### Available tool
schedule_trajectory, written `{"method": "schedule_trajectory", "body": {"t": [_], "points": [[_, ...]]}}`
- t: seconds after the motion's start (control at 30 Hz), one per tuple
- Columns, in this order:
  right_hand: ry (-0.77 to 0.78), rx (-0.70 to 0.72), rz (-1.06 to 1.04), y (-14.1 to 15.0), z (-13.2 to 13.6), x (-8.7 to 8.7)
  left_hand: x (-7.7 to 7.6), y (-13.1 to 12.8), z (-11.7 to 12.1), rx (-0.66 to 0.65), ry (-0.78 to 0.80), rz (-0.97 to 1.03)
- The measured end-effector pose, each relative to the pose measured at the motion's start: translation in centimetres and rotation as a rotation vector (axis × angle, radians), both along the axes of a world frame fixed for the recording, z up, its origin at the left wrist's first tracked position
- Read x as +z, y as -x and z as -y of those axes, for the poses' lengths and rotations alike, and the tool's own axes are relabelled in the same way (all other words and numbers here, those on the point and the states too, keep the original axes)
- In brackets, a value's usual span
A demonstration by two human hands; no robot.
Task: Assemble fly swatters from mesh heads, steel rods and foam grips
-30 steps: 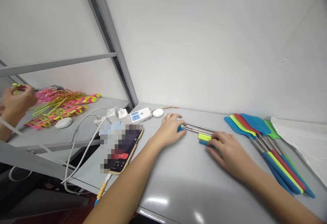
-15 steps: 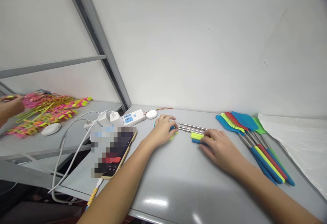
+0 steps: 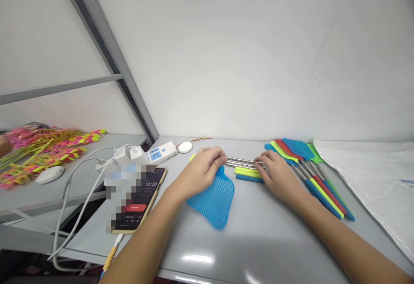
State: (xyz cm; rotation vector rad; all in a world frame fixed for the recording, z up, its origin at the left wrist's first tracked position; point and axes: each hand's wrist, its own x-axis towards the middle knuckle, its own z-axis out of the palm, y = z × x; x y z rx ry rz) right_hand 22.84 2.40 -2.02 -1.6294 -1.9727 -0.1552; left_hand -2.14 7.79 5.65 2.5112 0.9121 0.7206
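Observation:
My left hand (image 3: 203,168) is closed on the neck of a blue mesh swatter head (image 3: 213,199) that lies flat on the grey table (image 3: 252,236). A yellow-green piece shows just behind its fingers. My right hand (image 3: 278,172) pinches the right end of a bundle of metal rods (image 3: 241,162). Yellow-green and blue handle sleeves (image 3: 247,174) lie just in front of those rods, between both hands.
Several finished swatters (image 3: 307,163) in blue, green, red and yellow lie fanned at the right, beside a clear plastic bag (image 3: 371,176). A phone (image 3: 142,200), power strip (image 3: 160,152) and cables sit left. Pink and yellow strips (image 3: 42,146) cover the neighbouring table.
My left hand has drawn the blue swatter head out onto the table toward me. My right hand moved from the sleeves up onto the rods. The other person's hand has left the view.

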Motion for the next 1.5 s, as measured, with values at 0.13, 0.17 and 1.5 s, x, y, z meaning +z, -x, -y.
{"method": "schedule_trajectory", "body": {"t": [0.13, 0.17, 1.5], "points": [[0.041, -0.121, -0.056, -1.3, -1.1, -1.0, -2.4, -2.6, 2.3, -0.17, 0.089, -0.191], [0.061, -0.135, -0.074, -1.5, -1.3, -1.2, -3.4, -3.3, 2.8, -0.172, 0.043, -0.262], [0.231, -0.232, -0.533, -2.4, -2.8, -1.5, -7.0, -3.9, 0.1, -0.014, -0.068, -0.232]]}}
